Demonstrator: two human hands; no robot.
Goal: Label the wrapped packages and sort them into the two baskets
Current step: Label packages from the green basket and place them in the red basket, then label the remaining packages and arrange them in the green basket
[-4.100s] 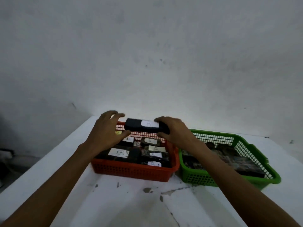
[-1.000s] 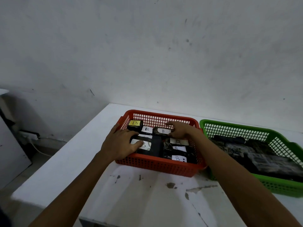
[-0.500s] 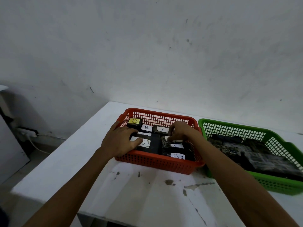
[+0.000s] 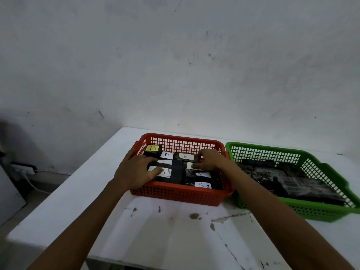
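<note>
Bare grey-white plaster fills most of your view, and below it a white worktop [image 4: 175, 230], chipped and stained along its near side, carries two baskets side by side, their walls touching or nearly so. Your left hand [image 4: 136, 170] lies flat over the near-left packages in the red basket [image 4: 181, 195], fingers spread and loose, pressing down with nothing gripped; that looks like steadying the layer so it does not shift. Your right hand [image 4: 209, 159] is curled over a white label [image 4: 190, 165] in the middle of the basket, fingertips pinched at its edge, probably smoothing it onto the wrap; whether that grip has closed on the paper I cannot tell. The wrapped packages [image 4: 177, 173] are dark, blocky and slightly glossy, packed in close rows with their paper labels facing up so each B reads at a glance; one at the far left corner wears a yellow label [image 4: 153, 148]. Both baskets are stiff plastic lattice with rolled rims. The green basket [image 4: 311, 209] to the right holds more dark, crinkled packages with no labels showing, likely waiting their turn
</note>
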